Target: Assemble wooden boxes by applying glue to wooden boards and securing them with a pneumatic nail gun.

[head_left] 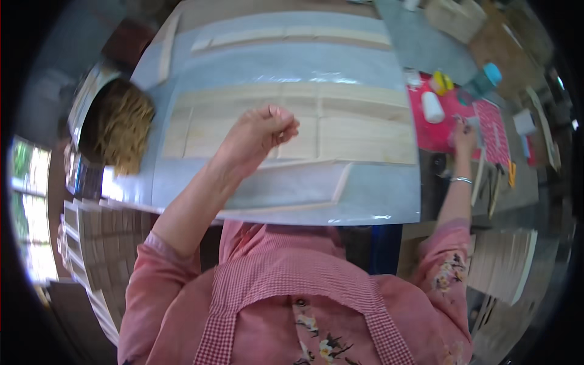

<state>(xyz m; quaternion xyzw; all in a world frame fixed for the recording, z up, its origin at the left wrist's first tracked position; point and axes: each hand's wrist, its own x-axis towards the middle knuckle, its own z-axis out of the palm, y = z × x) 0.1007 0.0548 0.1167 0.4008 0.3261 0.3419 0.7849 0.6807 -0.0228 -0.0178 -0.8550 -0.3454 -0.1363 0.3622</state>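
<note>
Our left hand has its fingers curled nearly closed, thumb tip drawn in by the index; we see nothing held, but can't tell if something tiny is tucked inside. It's over the pale wood panel, approx. mid-length; contact w/ the wood isn't clear. Our right hand is out at the far edge of the red mat, fingers blurred & small, so we can't tell how far open they are or what, if anything, they've got; a pale bit shows beside them.

Step in hand, as we judge it: getting at supplies on the right w/ the panel laid out in front. The next move, we'd say, calls for a sure grip at the mat, & the left kept light so the boards don't shift.

Further out: thin wood strips nearer us on the grey table cover, more in a long strip row at the far side. On the mat, a white bottle & yellow roll, w/ a teal-capped bottle near. Far left, a bin of wood scraps stands beside the table.
</note>
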